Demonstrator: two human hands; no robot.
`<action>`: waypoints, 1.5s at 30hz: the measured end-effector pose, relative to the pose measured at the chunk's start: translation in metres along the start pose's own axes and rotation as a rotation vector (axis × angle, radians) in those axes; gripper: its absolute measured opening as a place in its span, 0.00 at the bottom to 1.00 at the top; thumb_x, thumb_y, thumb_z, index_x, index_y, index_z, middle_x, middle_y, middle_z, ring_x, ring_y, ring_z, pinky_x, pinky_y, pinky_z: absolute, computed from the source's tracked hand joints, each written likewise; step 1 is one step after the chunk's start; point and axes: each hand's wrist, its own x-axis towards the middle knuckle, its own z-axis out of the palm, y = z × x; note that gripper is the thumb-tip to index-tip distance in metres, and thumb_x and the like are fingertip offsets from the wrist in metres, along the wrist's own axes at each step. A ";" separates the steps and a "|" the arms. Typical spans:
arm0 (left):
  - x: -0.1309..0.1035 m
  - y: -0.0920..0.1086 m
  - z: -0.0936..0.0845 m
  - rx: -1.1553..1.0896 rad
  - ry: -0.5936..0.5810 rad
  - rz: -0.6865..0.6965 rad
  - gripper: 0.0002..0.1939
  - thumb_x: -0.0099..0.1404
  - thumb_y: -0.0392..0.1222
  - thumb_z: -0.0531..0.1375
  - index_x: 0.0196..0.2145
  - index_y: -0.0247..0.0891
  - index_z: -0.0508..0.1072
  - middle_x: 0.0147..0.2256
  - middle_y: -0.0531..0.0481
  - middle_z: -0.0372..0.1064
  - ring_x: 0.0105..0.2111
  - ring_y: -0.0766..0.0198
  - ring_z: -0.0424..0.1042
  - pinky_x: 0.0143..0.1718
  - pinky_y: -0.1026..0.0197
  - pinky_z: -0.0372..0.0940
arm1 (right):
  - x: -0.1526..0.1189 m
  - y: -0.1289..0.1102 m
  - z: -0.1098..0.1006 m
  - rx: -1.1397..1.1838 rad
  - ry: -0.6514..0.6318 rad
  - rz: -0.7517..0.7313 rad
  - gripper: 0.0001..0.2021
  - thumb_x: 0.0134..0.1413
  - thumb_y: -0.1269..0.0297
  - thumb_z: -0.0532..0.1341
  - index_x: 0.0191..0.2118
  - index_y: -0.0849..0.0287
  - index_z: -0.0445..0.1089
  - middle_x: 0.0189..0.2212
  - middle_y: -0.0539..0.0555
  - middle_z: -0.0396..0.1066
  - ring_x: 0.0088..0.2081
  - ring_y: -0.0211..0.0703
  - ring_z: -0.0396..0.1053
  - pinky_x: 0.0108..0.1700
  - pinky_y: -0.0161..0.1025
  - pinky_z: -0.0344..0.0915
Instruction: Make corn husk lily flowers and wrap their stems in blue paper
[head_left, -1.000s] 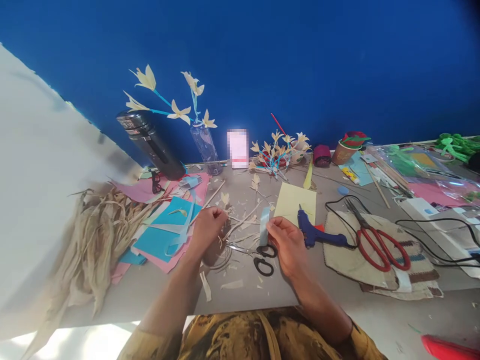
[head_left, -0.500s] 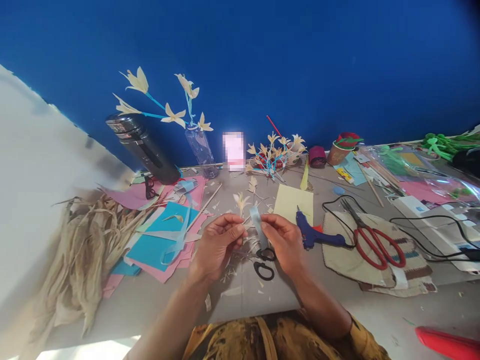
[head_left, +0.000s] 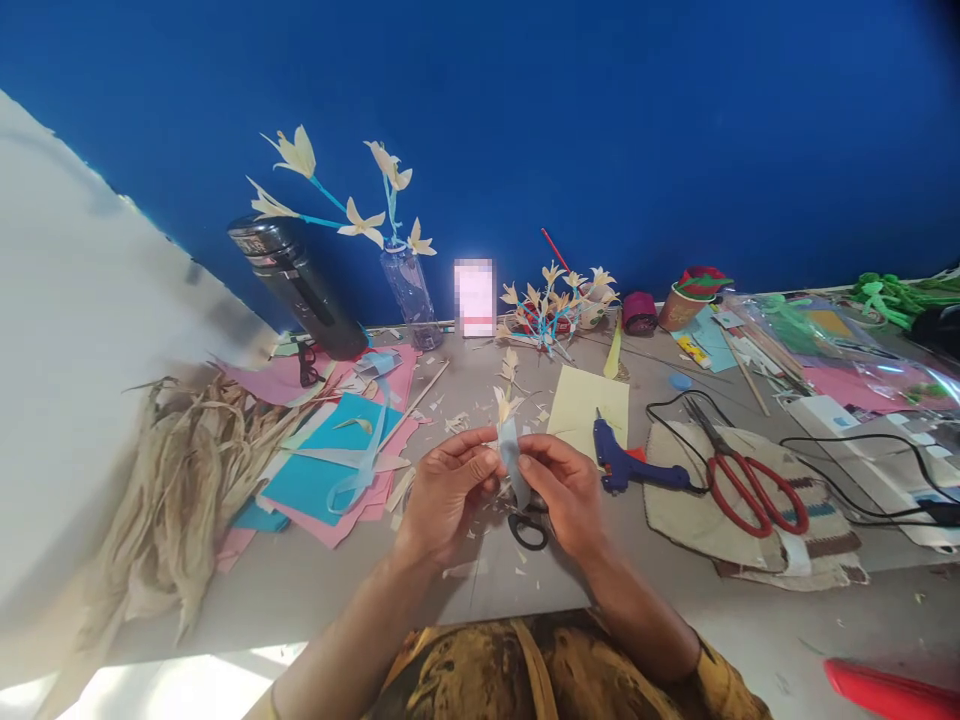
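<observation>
Between thumb and fingers my left hand pinches the stem of a small cream husk flower; the stem itself is mostly hidden. My right hand is closed on a pale blue ribbon strip, which lies against the flower's base and hangs down between the hands. Below them, black-handled scissors lie on the table, partly covered by the strip and fingers. Another cream flower lies just beyond the held one.
Left are dried husks, blue paper, a black flask and a bottle of flowers. Right are a glue gun, yellow paper and red-handled scissors on cloth. Finished flowers cluster at the back.
My hands have come closer together. The ribbon strip has moved from beside the flower to against its base. The view has shifted slightly.
</observation>
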 end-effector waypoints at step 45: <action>-0.006 -0.020 -0.007 1.411 0.228 1.135 0.09 0.69 0.35 0.58 0.41 0.39 0.79 0.25 0.51 0.72 0.24 0.66 0.68 0.28 0.62 0.55 | -0.004 -0.018 0.014 -0.413 0.168 -0.258 0.08 0.59 0.63 0.62 0.34 0.58 0.78 0.28 0.50 0.74 0.26 0.37 0.66 0.29 0.33 0.63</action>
